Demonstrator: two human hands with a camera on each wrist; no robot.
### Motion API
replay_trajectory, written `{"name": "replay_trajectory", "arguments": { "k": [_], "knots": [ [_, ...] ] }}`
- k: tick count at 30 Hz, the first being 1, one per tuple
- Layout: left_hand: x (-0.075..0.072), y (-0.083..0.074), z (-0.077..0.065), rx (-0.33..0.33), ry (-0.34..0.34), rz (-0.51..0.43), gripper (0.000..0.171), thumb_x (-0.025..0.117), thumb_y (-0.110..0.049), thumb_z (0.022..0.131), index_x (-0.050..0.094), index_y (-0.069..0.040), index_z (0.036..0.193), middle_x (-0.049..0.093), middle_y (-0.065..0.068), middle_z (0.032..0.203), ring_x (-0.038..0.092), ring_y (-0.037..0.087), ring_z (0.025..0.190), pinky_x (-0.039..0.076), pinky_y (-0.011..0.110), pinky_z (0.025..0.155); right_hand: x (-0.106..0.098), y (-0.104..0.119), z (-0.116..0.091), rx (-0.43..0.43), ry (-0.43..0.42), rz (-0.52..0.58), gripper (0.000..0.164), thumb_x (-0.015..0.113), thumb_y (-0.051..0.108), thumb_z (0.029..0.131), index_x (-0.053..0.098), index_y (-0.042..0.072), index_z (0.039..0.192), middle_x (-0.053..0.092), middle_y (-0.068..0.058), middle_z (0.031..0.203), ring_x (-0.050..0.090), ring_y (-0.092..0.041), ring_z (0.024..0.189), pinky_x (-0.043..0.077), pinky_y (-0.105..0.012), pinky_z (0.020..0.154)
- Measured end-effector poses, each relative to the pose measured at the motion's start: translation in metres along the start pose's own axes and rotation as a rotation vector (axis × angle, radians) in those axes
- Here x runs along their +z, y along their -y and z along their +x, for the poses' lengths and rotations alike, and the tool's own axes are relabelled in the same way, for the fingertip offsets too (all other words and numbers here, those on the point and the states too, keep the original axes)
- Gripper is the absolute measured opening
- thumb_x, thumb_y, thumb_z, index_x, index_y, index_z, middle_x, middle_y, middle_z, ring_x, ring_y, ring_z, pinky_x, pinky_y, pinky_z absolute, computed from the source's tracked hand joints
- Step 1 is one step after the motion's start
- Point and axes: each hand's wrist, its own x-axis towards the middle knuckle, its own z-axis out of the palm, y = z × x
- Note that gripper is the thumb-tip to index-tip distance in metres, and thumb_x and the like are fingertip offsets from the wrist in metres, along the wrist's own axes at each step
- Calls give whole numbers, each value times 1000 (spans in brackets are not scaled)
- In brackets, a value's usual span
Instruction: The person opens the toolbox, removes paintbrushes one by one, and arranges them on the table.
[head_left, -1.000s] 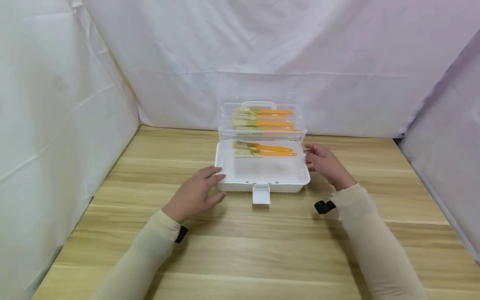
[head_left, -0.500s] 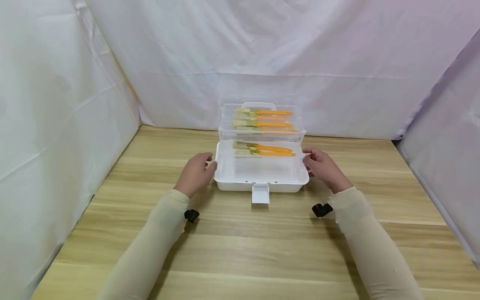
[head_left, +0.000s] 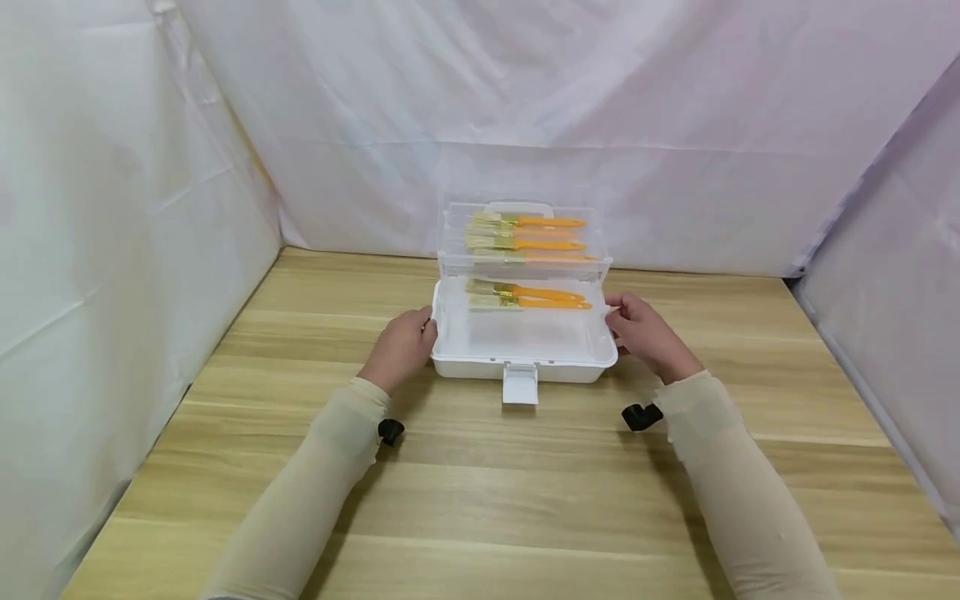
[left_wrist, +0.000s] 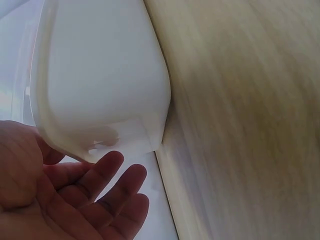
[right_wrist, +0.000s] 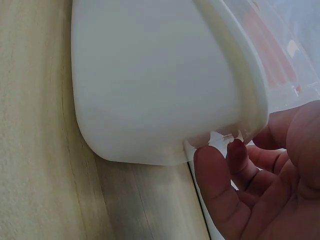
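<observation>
A white plastic storage box [head_left: 540, 342] stands with its see-through lid [head_left: 453, 229] raised at the back. Two paintbrushes [head_left: 551, 295] with orange handles and pale bristles lie in its base. More paintbrushes [head_left: 550, 245] show in the clear upper part behind. My left hand [head_left: 399, 346] holds the left rim, thumb at the edge and fingers curled by the outer wall [left_wrist: 107, 70]. On the opposite side, my right hand [head_left: 651, 333] pinches the right rim, its fingertips against the outer wall [right_wrist: 155, 80]. Some fingers are hidden in the head view.
A white latch flap [head_left: 520, 388] hangs open at the box front. The wood-grain table [head_left: 480, 500] stretches toward me. White cloth [head_left: 600, 100] hangs behind, with more on both sides. A dark wrist mount [head_left: 642, 417] juts from the right sleeve, another from the left.
My left hand has moved from the front left corner back along the side and taken hold of the rim. My right hand stays at the right rim. The box has barely shifted.
</observation>
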Motion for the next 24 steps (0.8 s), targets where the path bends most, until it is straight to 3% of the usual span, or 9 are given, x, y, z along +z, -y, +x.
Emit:
{"name": "replay_trajectory", "arguments": {
  "k": [6, 11, 14, 20, 24],
  "knots": [
    [1, 3, 0, -15, 20, -35, 47, 37, -20, 106, 46, 6, 144, 54, 24, 139, 51, 34, 129, 41, 47, 106, 1, 0, -5, 0, 12, -1, 44, 37, 21, 106, 32, 2, 146, 46, -19, 115, 58, -30, 97, 54, -44, 79],
    [2, 4, -3, 7, 6, -48, 44, 37, -19, 105, 51, 3, 141, 61, 17, 130, 59, 26, 109, 47, 45, 96, 2, 2, -8, 4, 7, -19, 44, 38, 21, 106, 32, 2, 145, 46, -19, 115, 56, -31, 100, 55, -44, 78],
    [2, 4, -5, 26, -3, -19, 41, 38, -18, 104, 55, 2, 136, 66, 16, 117, 58, 27, 97, 48, 45, 89, 3, 1, -10, 3, 2, -25, 42, 38, 21, 107, 33, 3, 144, 47, -18, 114, 55, -31, 100, 55, -42, 76],
    [3, 6, -7, 40, -17, 103, 41, 45, -20, 103, 56, 5, 133, 67, 18, 113, 62, 30, 103, 50, 47, 91, 7, 3, -17, 5, 3, -31, 45, 38, 22, 107, 31, 3, 147, 46, -18, 116, 54, -30, 101, 55, -40, 76],
    [1, 6, -9, 39, -19, 115, 38, 50, -22, 102, 60, 2, 129, 67, 18, 112, 63, 31, 104, 51, 47, 89, 8, 4, -19, 3, 3, -33, 46, 37, 21, 107, 30, 1, 148, 46, -18, 117, 54, -31, 101, 55, -41, 77]
  ]
}}
